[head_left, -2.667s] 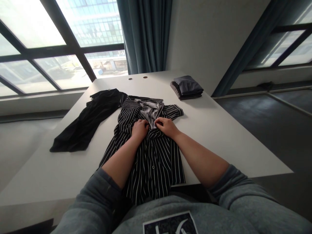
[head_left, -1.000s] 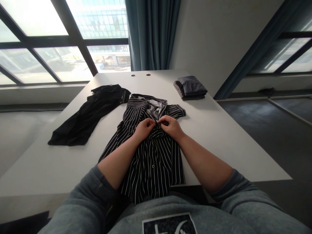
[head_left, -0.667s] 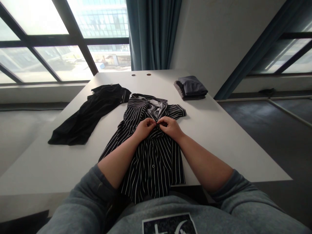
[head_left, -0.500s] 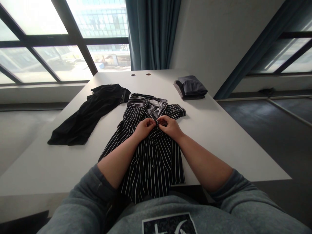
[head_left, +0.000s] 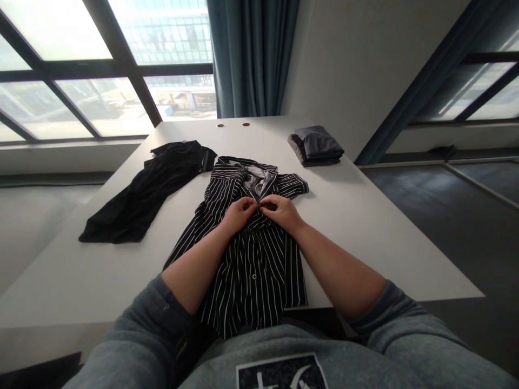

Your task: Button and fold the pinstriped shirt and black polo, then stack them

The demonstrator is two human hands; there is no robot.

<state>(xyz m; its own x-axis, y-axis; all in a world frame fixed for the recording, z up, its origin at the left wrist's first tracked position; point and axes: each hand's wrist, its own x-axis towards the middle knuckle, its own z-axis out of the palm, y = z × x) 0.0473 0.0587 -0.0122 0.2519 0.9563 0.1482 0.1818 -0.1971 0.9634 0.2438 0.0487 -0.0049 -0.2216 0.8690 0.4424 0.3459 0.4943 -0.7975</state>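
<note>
Two bare hands work at the top of a striped shirt (head_left: 254, 286), a black one with white pinstripes, laid out on a white table (head_left: 365, 240) with its collar at the far end. Its hem runs past the near table edge toward the person's grey sweatshirt (head_left: 279, 354). The left hand (head_left: 240, 214) and right hand (head_left: 281, 212) sit side by side on the shirt's front, just below the collar, where grey lining (head_left: 256, 178) shows. Their fingertips (head_left: 256, 202) curl inward and almost meet at the front opening, pinching the shirt's edges between them; whatever lies right at the fingertips is too small to tell. Lower down, a small button (head_left: 254, 276) sits closed on the front, well clear of both hands.

To the left, a crumpled black garment (head_left: 148, 192) lies just beside the shirt's collar. At the far right of the table sits a folded grey stack of clothes (head_left: 315, 146), well apart from the hands. A teal curtain (head_left: 251, 54) hangs beyond the far edge.
</note>
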